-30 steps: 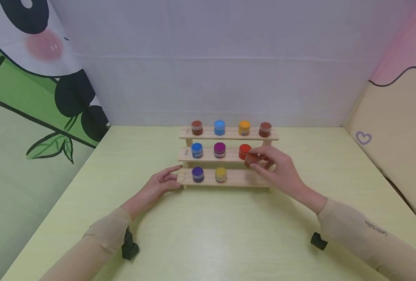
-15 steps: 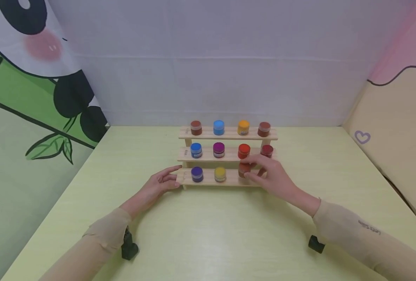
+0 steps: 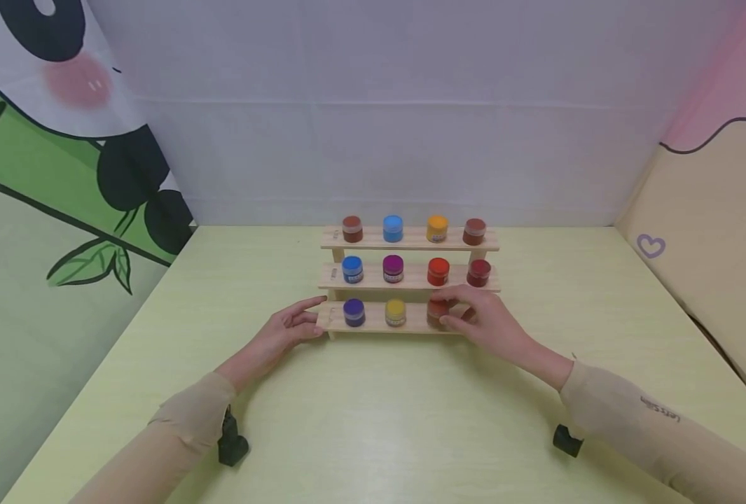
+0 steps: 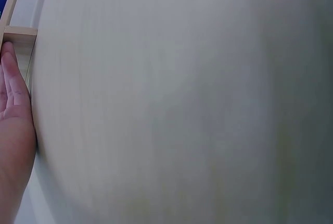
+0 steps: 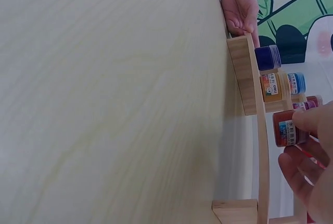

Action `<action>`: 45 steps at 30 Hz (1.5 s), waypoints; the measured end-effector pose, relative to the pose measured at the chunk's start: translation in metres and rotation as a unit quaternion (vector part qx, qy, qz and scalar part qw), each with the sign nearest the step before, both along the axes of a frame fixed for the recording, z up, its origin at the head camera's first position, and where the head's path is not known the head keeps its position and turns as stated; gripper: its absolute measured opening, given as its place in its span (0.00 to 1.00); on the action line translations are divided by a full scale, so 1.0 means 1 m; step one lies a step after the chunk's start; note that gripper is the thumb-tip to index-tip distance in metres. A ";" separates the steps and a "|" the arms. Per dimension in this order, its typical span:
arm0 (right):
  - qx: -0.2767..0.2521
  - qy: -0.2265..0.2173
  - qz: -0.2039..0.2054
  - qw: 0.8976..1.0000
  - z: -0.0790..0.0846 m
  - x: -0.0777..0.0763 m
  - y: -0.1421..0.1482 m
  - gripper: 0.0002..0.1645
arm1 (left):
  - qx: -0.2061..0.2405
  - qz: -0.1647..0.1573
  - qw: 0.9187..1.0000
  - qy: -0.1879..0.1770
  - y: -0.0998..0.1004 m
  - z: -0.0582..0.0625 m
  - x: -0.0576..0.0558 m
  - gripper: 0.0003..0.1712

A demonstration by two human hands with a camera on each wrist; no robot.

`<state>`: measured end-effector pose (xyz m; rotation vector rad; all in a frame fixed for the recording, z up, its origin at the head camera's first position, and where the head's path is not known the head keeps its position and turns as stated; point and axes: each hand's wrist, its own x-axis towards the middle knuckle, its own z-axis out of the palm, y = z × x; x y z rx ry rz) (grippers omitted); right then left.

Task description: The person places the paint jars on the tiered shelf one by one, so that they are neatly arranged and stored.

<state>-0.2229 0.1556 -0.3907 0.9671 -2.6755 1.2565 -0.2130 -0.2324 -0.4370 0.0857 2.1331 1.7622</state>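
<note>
A three-tier wooden rack holds rows of small paint jars. My right hand pinches a reddish-brown paint jar between thumb and fingers at the lowest shelf, right of the yellow jar. The right wrist view shows this jar with its label outward, at the shelf; whether its base touches the wood I cannot tell. My left hand holds the left end of the lowest shelf, thumb in front and index finger behind. In the left wrist view, the left hand has its fingertips against the rack's end.
A purple jar stands at the left of the lowest shelf. Above are blue, magenta, red and dark red jars, with more on top. The pale tabletop meets a white backdrop behind.
My right hand has brought the reddish-brown jar down from in front of the middle shelf to the lowest one, uncovering the dark red jar. The left hand has stayed put.
</note>
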 end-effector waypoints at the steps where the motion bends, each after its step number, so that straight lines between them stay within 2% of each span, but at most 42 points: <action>1: 0.000 0.001 0.001 1.000 0.000 0.000 0.000 0.24 | -0.001 -0.001 1.000 0.000 0.000 0.000 0.000 0.39; 35: -0.005 -0.054 0.014 0.998 0.000 0.001 0.001 0.23 | 0.019 -0.002 1.000 -0.013 0.002 0.004 0.002 0.39; 45: -0.012 -0.048 0.019 0.999 -0.001 0.000 0.002 0.23 | 0.015 0.002 1.000 -0.007 0.003 0.004 0.002 0.39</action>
